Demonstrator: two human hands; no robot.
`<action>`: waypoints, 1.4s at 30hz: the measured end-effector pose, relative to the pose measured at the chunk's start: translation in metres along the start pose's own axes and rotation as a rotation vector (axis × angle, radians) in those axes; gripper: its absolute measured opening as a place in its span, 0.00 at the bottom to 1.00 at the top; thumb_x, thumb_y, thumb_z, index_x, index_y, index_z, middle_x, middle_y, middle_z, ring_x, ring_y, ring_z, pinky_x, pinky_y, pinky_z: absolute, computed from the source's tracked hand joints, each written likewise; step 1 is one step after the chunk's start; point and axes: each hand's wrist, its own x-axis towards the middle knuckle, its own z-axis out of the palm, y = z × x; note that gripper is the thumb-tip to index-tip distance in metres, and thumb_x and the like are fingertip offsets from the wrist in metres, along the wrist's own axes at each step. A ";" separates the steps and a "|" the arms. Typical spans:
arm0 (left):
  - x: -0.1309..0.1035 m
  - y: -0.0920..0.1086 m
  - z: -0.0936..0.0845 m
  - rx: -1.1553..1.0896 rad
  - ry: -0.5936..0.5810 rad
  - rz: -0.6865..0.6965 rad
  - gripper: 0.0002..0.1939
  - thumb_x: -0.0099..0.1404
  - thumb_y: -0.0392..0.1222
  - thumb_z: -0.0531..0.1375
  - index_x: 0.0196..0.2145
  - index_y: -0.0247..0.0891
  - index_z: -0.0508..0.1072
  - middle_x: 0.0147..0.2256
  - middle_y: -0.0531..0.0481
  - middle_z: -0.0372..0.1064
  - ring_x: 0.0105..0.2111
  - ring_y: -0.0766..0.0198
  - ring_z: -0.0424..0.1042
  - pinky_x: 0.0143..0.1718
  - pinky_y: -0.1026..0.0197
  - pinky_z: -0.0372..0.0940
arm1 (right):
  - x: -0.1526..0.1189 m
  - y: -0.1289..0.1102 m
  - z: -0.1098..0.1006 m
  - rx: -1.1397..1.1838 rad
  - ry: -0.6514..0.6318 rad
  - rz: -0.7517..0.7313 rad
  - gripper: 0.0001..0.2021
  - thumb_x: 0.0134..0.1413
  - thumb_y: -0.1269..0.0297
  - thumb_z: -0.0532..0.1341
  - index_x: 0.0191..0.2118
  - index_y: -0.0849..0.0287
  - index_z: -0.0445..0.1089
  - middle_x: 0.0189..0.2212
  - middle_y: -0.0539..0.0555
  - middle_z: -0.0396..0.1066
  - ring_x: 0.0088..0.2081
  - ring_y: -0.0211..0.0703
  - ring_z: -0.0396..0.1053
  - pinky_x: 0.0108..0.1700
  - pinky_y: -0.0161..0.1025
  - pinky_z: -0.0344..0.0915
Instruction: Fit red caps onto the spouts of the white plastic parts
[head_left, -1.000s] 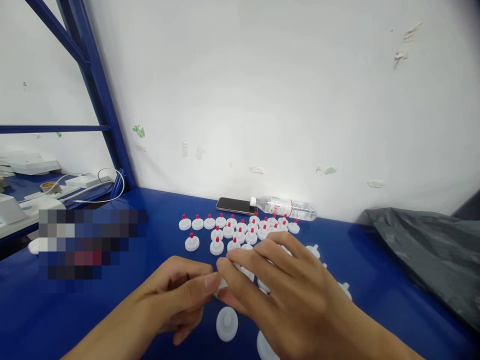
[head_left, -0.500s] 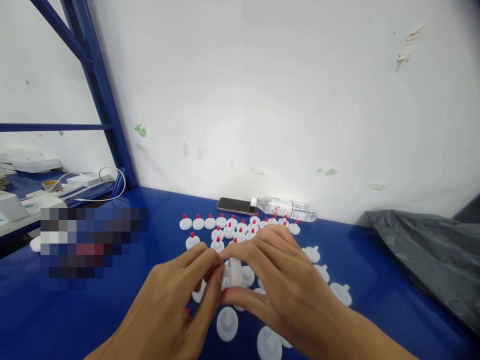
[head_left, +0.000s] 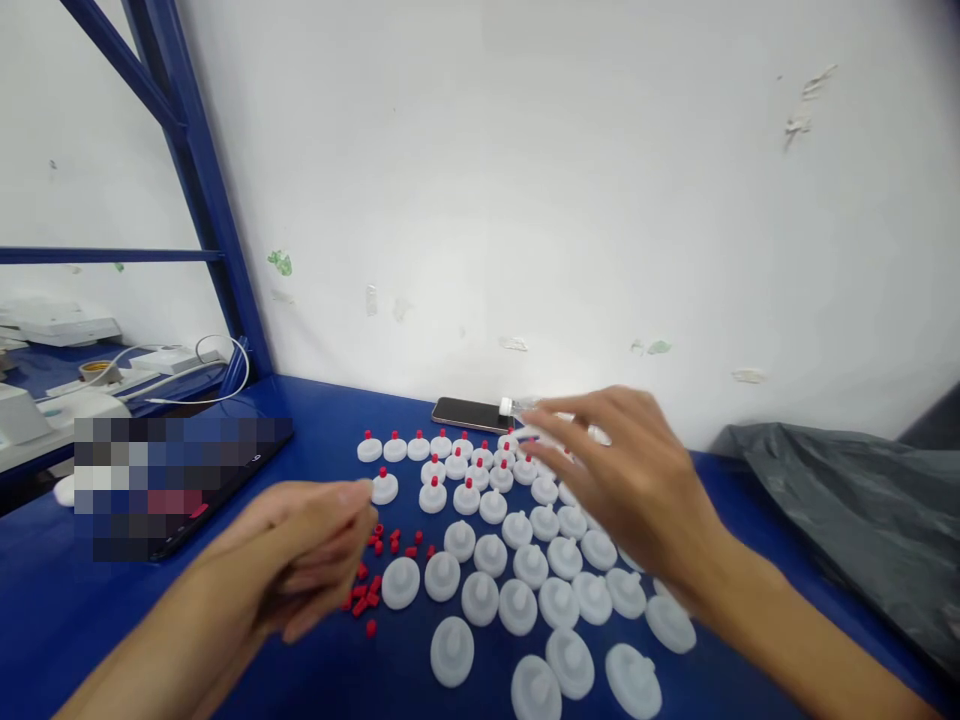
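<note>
Head view: left hand (head_left: 300, 550) curled closed, right hand (head_left: 634, 470) half open over the lids' (head_left: 480, 598) far side.
I cannot tell what, if anything, the left grips; a white piece (head_left: 526, 436) at the right may be held. Level, rim-first handling should spare neighbouring lids. Red caps (head_left: 360, 590) lie near left. Far bottle (head_left: 507, 407), mostly hidden: contents unclear.

Phone (head_left: 471, 412) lying flat near the wall (head_left: 570, 200), bottle (head_left: 507, 406) on its side right by it, half hidden. Crumpled dark grey plastic (head_left: 832, 500) on the right, white cable (head_left: 248, 372) looped near the blue frame (head_left: 192, 180).
</note>
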 end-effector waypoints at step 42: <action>0.032 -0.047 -0.053 1.261 0.126 0.029 0.11 0.66 0.41 0.57 0.36 0.46 0.81 0.36 0.44 0.81 0.38 0.47 0.79 0.37 0.52 0.62 | -0.025 -0.019 0.037 0.532 -0.682 0.197 0.21 0.79 0.54 0.49 0.65 0.52 0.72 0.63 0.55 0.74 0.68 0.55 0.65 0.69 0.64 0.60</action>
